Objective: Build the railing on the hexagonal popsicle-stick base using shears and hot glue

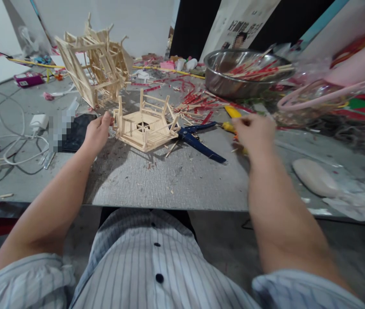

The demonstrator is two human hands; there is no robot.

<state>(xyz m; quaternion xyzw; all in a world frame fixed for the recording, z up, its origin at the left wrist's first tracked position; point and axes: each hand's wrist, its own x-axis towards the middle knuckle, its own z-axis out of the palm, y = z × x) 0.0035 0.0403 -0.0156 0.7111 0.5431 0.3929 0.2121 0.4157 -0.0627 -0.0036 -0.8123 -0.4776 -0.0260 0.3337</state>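
Observation:
A small hexagonal stick model (145,124) of pale wood lies on the grey table (169,180). My left hand (97,133) rests at its left edge, fingers curled, touching or pinching one of its posts. My right hand (253,131) hovers to the right of it, blurred by motion, fingers curled over a yellow tool (232,113); whether it grips anything does not show. Blue-handled scissors (198,139) lie between the model and my right hand.
A larger stick structure (94,64) leans at the back left. A steel bowl (240,71) holds red and plain sticks; more lie scattered nearby. A phone (76,131), charger and white cable (18,141) lie left. A clear container with pink rim (317,98) stands right.

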